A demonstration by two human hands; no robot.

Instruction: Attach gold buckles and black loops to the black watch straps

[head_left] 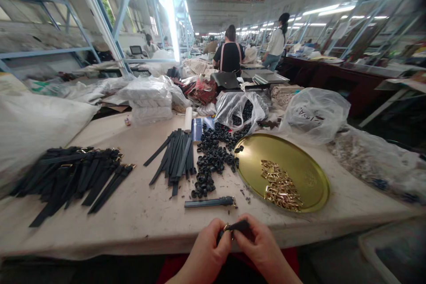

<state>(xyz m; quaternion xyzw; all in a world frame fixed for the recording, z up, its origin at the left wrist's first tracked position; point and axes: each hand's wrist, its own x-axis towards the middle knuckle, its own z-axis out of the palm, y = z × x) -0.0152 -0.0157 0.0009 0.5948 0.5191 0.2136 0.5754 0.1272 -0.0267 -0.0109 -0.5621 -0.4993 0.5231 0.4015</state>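
My left hand (213, 244) pinches one end of a dark strap (240, 226) where a small gold buckle (226, 227) sits. Thumb and fingers of my right hand (255, 239) are closed on the same strap, just right of the buckle. Just beyond my hands lies a single buckled strap (209, 203) on the table. Past it are a heap of small black loops (213, 155) and a stack of plain dark strips (176, 155). A gold oval tray (296, 153) on the right holds a pile of gold buckles (281, 186).
At the left, many buckled straps (80, 173) lie piled beside a large white sack (40, 115). Clear plastic bags (316, 113) and wrapped bundles (149, 97) line the table's far side. Further off, a person (229, 53) is seen from behind and another person (276, 42) stands.
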